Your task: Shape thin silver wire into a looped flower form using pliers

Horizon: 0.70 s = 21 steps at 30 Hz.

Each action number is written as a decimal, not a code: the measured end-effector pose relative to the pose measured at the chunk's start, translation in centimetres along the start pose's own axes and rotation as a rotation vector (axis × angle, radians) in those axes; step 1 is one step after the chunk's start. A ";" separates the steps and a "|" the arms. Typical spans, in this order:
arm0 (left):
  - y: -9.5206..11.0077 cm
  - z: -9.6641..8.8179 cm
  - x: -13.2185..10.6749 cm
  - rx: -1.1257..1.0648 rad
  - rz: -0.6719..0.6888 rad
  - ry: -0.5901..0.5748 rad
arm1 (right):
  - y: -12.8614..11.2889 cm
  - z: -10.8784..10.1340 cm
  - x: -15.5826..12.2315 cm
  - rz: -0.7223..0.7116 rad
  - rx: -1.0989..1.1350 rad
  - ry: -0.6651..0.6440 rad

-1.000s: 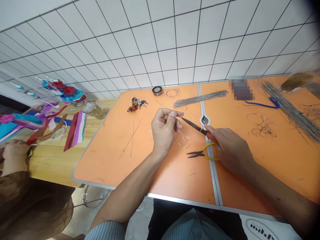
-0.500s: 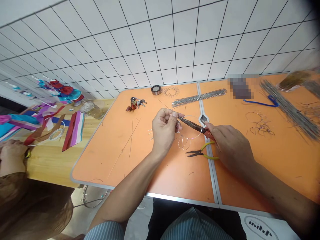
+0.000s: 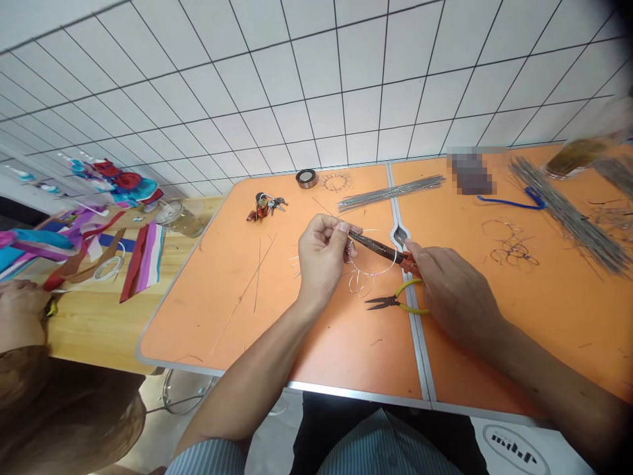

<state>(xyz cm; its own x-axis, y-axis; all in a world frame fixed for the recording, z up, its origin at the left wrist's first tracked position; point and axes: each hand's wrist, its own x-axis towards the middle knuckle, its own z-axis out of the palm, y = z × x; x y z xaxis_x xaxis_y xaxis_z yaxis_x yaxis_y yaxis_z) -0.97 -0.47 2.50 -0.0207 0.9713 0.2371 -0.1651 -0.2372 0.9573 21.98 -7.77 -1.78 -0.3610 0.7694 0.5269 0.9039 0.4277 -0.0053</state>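
Observation:
Between the fingertips of my left hand [image 3: 322, 254] is a thin wire ring [image 3: 378, 273] with smaller wire loops hanging below it. My right hand [image 3: 457, 284] is wrapped round the red handles of a pair of pliers [image 3: 378, 247]. The dark jaws reach across the ring to my left fingertips, where the wire is pinched; the exact contact is hidden by the fingers. Just below, a second pair of pliers with yellow handles [image 3: 409, 286] lies on the orange table [image 3: 222, 290], over the metal seam.
A bundle of straight wires [image 3: 390, 192], black tape roll [image 3: 306, 178] and keys [image 3: 267, 206] lie behind my hands. At right are a thicker wire bundle [image 3: 568, 214] and wire loops [image 3: 512, 251]. Left, a person's hand [image 3: 22, 298] rests near ribbons [image 3: 143, 260].
The view has shifted slightly, so everything sits a little further left. Both hands keep the same grip on the wire ring and the pliers.

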 end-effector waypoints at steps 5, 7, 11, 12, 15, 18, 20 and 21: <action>-0.1 -0.1 0.1 -0.013 0.011 -0.010 | -0.3 0.0 0.0 -0.007 -0.014 0.001; -0.1 -0.1 0.1 -0.008 0.009 -0.010 | -0.4 0.2 0.0 -0.007 -0.016 0.009; -0.1 -0.1 0.1 0.002 -0.001 -0.013 | -0.3 0.6 -0.2 -0.009 0.003 0.021; -0.1 -0.1 0.1 0.003 -0.002 -0.014 | -0.3 0.7 -0.2 -0.007 0.012 0.012; -0.1 -0.1 0.1 0.003 0.003 -0.016 | -0.2 0.8 -0.4 -0.002 0.040 -0.024; 0.0 -0.1 0.1 0.013 0.005 -0.019 | -0.2 0.7 -0.4 -0.010 0.040 -0.030; 0.1 -0.1 0.1 0.019 0.004 -0.018 | -0.2 0.5 -0.4 -0.012 0.021 -0.023; 0.1 -0.1 0.1 0.022 0.003 -0.016 | -0.3 0.5 -0.3 -0.012 0.009 -0.019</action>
<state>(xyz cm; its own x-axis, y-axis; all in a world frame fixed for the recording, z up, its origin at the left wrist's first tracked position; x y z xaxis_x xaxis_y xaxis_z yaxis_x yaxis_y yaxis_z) -1.11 -0.41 2.60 -0.0049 0.9702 0.2422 -0.1438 -0.2404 0.9600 21.76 -7.90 -2.33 -0.3757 0.7731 0.5110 0.8975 0.4409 -0.0071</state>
